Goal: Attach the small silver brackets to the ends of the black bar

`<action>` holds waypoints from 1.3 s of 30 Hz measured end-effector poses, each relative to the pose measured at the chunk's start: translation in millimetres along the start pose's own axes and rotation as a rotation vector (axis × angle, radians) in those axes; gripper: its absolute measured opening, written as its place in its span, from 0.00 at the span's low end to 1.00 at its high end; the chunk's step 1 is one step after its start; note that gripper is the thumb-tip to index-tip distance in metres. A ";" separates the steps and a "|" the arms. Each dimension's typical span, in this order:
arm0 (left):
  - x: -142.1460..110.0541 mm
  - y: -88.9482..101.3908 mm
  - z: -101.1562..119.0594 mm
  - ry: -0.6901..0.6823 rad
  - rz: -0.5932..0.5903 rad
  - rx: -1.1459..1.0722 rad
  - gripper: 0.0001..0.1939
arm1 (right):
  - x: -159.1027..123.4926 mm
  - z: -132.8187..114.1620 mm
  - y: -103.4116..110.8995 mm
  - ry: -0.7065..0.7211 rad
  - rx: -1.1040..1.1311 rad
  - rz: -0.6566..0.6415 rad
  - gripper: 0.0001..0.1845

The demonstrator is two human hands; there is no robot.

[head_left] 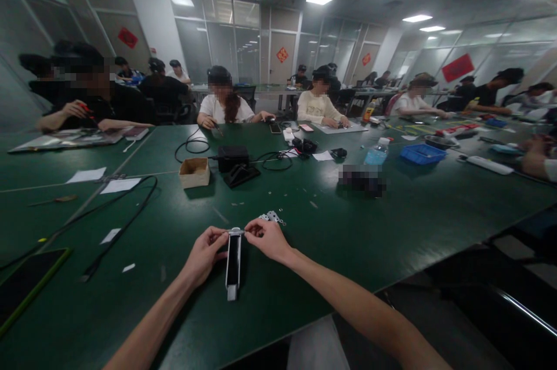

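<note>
A narrow, silver-edged tray-like part with a dark inside lies lengthwise in front of me on the green table. Across its far end is a thin silver rod. The fingers of my left hand are pinched at the rod's left end, beside the long part. At the rod's right end, the thumb and fingertips of my right hand are closed together. Just beyond my right hand sits a little group of flat metal pieces, partly hidden by the hand. Finer detail under my fingertips is too small to make out.
Ahead stand a cardboard box, a black device and a bottle of blue liquid. A blue basket is farther right. Black cables and a green-edged phone lie left. Several people sit around the tables.
</note>
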State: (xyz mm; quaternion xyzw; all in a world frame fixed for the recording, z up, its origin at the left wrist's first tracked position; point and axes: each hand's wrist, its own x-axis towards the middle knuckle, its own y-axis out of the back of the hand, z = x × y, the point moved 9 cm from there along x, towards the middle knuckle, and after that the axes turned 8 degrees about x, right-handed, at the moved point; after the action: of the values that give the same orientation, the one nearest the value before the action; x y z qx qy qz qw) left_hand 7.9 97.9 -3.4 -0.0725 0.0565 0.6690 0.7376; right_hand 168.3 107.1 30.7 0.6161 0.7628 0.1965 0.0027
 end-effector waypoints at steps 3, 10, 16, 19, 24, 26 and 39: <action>0.0 -6.4 6.0 -0.046 -0.117 0.078 0.17 | 1.3 -1.3 1.1 0.037 -0.131 -0.023 0.08; 1.1 -1.5 20.7 -0.271 -0.100 0.701 0.14 | -1.2 -15.7 -9.2 0.280 -0.461 -0.228 0.08; -1.0 -2.9 24.9 -0.324 -0.080 0.837 0.12 | -4.0 -17.3 -16.3 0.372 -0.573 -0.281 0.09; -1.7 -3.6 27.4 -0.352 -0.069 0.855 0.13 | -4.6 -19.4 -16.2 0.389 -0.604 -0.300 0.09; -2.0 -5.8 29.7 -0.382 -0.068 0.870 0.13 | -2.8 -31.2 6.4 0.373 -0.667 -0.280 0.09; -1.8 -6.7 30.0 -0.374 -0.070 0.875 0.14 | -1.3 -29.8 18.0 0.309 -0.724 -0.286 0.08; 0.7 -4.9 25.9 -0.354 -0.057 0.888 0.16 | -5.6 -4.1 25.0 0.086 -0.720 -0.449 0.10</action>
State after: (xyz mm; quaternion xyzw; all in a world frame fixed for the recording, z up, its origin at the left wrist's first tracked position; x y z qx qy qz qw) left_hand 12.5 102.9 22.0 0.3632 0.2083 0.5617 0.7136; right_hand 192.1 104.8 40.8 0.3857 0.7601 0.4703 0.2286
